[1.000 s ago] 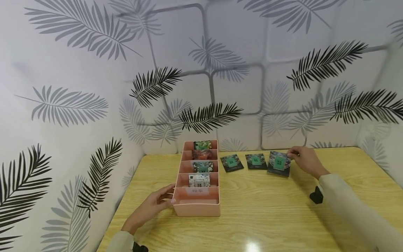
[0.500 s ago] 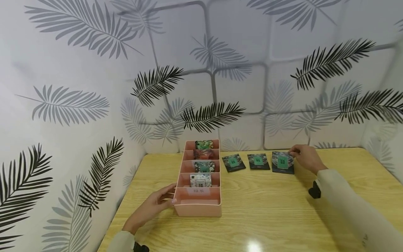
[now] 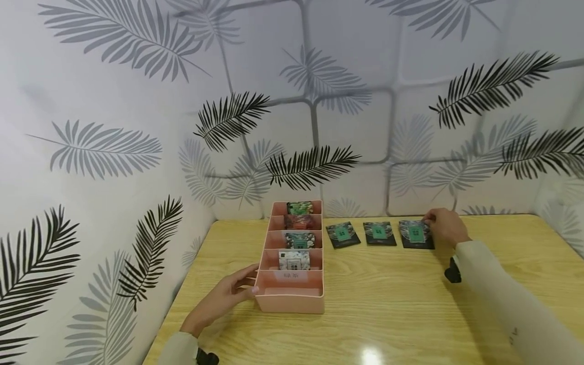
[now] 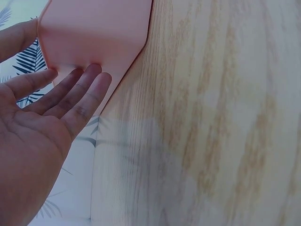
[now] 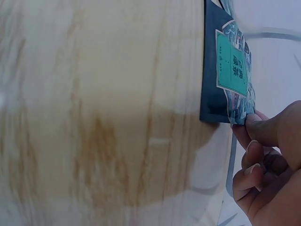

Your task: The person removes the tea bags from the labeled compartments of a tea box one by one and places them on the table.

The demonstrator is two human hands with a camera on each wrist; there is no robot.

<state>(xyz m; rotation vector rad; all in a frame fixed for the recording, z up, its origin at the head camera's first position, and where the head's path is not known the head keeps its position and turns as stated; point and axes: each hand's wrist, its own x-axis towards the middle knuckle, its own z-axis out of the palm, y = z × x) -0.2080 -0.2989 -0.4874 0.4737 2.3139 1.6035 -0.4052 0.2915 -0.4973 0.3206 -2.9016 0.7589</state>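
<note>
My right hand (image 3: 447, 226) pinches the right corner of a dark tea sachet (image 3: 417, 234) with a green label, between thumb and fingers. In the right wrist view that sachet (image 5: 230, 68) is at the upper right, the thumb over its corner. Two similar tea sachets, one in the middle (image 3: 379, 233) and one on the left (image 3: 343, 234), lie flat in the same row. My left hand (image 3: 223, 300) touches the left side of a pink divided box (image 3: 289, 304); in the left wrist view its fairly straight fingers (image 4: 89, 101) rest against the box wall (image 4: 99, 33).
The box's rear compartments hold a white sachet (image 3: 294, 260), a dark green one (image 3: 300, 240), a red one (image 3: 298, 221) and a green one (image 3: 299, 208). The front compartment has a paper label (image 3: 290, 276). A leaf-patterned wall covering (image 3: 347, 132) rises behind the wooden table (image 3: 388, 294).
My right hand has moved slightly right and back with the sachet, which now lies lower and flatter, in line with the other two. The left hand stays at the box. The head view shifts slightly.
</note>
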